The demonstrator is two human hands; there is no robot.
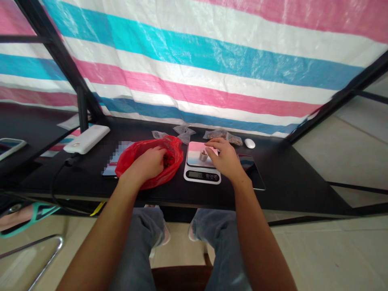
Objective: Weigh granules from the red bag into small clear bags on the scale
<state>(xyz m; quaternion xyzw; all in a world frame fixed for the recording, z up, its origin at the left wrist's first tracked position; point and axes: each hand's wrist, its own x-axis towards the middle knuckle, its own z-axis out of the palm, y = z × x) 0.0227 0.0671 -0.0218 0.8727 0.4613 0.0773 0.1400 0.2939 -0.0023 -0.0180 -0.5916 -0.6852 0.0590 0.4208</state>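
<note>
A red plastic bag point(130, 155) stands wide open on the black desk, with small dark reddish pieces point(168, 159) inside. Reaching into it is my left hand point(151, 162), its fingers bent together and the fingertips hidden, so whatever they grip cannot be seen. To the right of the bag sits a white kitchen scale point(189, 161) with a pink-and-white top and a small display point(196, 175). On its plate is a small cup point(203, 156) with brown pieces in it. My right hand point(222, 155) hovers over the plate's right side, thumb and fingers apart beside the cup, holding nothing visible.
Behind the scale lie clear plastic bags point(184, 131) and filled packets point(216, 134). A white mouse point(249, 143) and a dark tablet-like device point(251, 171) are on the right. A white power bank-like box point(87, 138) with a cable lies left. Striped sheeting point(194, 68) hangs behind.
</note>
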